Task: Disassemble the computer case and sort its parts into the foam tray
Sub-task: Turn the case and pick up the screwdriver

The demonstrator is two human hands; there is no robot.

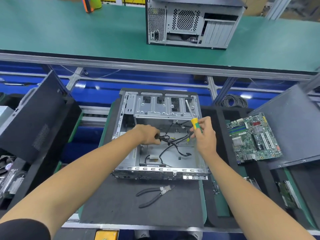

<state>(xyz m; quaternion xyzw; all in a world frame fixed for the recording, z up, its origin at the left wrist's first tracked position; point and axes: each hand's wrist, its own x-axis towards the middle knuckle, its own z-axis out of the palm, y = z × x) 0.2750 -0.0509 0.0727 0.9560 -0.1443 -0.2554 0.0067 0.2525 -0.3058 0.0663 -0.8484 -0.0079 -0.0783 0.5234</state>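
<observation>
An open computer case [150, 108] lies on its side on a dark mat in the middle of the bench. Black cables [173, 144] run loose across its floor. My left hand [147, 134] grips a bundle of these cables inside the case. My right hand [205, 134] holds a screwdriver with a yellow and green handle [195, 124], its shaft pointing up and away over the drive cage. The fingers of that hand also pinch a cable end. A green motherboard [254, 137] lies on the black foam tray [223, 122] to the right.
Black-handled pliers [154, 194] lie on the mat in front of the case. A dark side panel [32, 116] leans at the left, another grey panel [292, 125] at the right. A second closed case [192, 23] stands on the green belt behind. Small boards [287, 193] sit in the right tray.
</observation>
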